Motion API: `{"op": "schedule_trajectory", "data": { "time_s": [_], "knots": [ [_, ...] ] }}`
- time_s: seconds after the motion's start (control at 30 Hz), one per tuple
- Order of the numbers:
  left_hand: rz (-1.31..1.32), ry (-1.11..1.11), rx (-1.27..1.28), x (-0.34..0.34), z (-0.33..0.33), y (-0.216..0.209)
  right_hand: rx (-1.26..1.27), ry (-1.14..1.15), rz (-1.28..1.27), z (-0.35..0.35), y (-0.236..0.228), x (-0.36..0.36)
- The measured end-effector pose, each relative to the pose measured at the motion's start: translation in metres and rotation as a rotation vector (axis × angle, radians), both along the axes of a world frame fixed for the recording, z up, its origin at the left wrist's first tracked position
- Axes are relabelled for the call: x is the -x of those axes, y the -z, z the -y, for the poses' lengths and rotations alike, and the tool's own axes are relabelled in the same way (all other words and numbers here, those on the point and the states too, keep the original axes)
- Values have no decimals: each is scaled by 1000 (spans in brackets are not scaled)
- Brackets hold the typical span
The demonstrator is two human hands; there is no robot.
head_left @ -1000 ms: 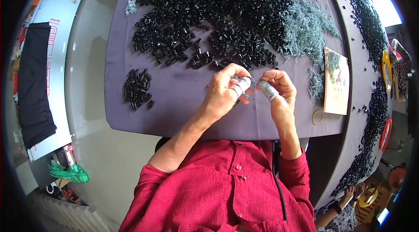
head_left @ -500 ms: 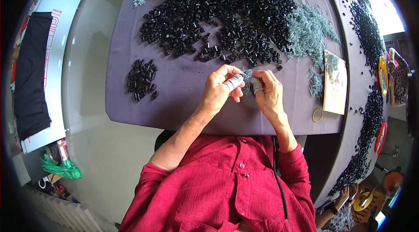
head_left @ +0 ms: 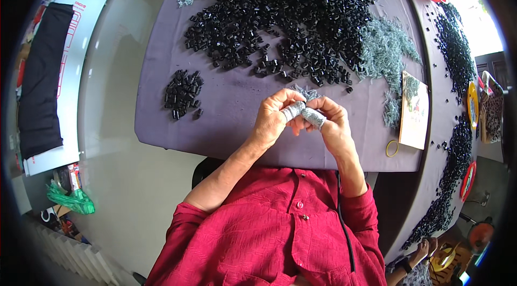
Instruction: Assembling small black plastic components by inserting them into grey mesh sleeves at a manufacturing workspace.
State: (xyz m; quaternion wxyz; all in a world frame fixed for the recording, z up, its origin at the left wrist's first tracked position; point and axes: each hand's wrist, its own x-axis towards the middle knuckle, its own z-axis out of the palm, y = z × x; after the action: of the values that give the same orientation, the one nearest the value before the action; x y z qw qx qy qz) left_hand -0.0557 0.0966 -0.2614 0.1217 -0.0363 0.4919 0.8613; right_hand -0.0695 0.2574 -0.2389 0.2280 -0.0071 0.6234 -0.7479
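Observation:
My left hand [head_left: 272, 121] and my right hand [head_left: 334, 124] meet above the near edge of the purple table [head_left: 226, 124]. Grey tape wraps the fingertips of both. They pinch a small part between them, and the fingers hide most of it. A small tuft of grey wire clips [head_left: 306, 92] lies just behind the hands. Farther back spreads a large heap of small black parts [head_left: 280, 16]. A small separate pile of the same black parts [head_left: 182, 92] sits to my left.
A mass of grey wire clips [head_left: 385, 49] lies at the right, beside a printed card [head_left: 413, 111] and a yellow ring [head_left: 392, 148]. More black parts [head_left: 455, 49] line a neighbouring table. Another person's hand [head_left: 420, 256] shows at lower right.
My hands have come together from slightly apart and now press fingertip to fingertip. The view has shifted a little, so the piles sit higher and more to the right.

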Motion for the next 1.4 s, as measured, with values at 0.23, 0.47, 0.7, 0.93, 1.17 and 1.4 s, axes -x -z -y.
{"op": "schedule_trajectory", "data": {
  "time_s": [0.23,0.47,0.7,0.93,1.17,1.4],
  "knots": [
    [68,3,11,-7,0,-13,136,43,-51,8,8,-10],
    [-1,28,81,-2,2,-21,219,235,-217,10,2,-7],
    [-60,51,236,0,-4,-27,70,203,-280,5,0,-7],
    [-92,62,303,-4,-8,-21,-47,129,-396,-1,3,-8],
    [-88,59,377,-1,-9,-29,170,181,-211,-6,1,-10],
    [-82,46,344,-2,-12,-33,260,223,-181,-7,6,-10]
  ]
}}
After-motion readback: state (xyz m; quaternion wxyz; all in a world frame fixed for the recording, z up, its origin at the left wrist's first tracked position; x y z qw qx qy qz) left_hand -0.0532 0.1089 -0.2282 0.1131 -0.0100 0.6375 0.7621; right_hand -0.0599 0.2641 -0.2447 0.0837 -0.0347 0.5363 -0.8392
